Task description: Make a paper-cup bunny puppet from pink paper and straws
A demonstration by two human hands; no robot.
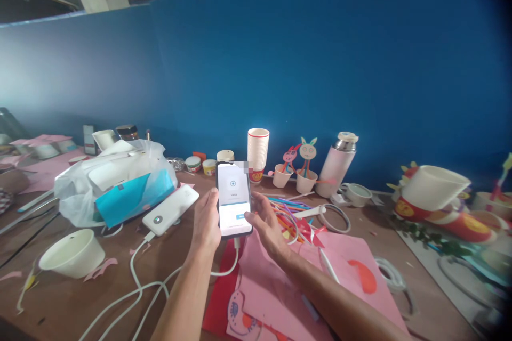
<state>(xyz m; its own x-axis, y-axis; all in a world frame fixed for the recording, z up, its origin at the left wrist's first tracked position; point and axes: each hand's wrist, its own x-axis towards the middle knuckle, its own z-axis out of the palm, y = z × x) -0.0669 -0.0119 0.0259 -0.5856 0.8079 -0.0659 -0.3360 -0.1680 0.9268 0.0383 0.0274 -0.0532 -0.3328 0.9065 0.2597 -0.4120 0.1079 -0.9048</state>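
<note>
Upright above the brown table is a smartphone [232, 197] with a lit white screen and a blue button low on it. My left hand [207, 221] is closed around its left edge. At the lower right of the screen, the thumb of my right hand [268, 226] touches the glass near the button, its other fingers curled behind the right edge. A white cable [230, 272] plugs into the phone's bottom. Another white cable end goes into a white power bank [170, 210] to the left. Pink paper sheets [328, 298] lie under my right forearm.
A plastic bag [80, 192] with blue card stands left, near a paper bowl [72, 253]. Behind the phone are stacked paper cups [258, 149], small cups with paper figures [306, 180] and a thermos [336, 168]. Colourful straws [288, 205] lie right. A blue partition [320, 53] closes the back.
</note>
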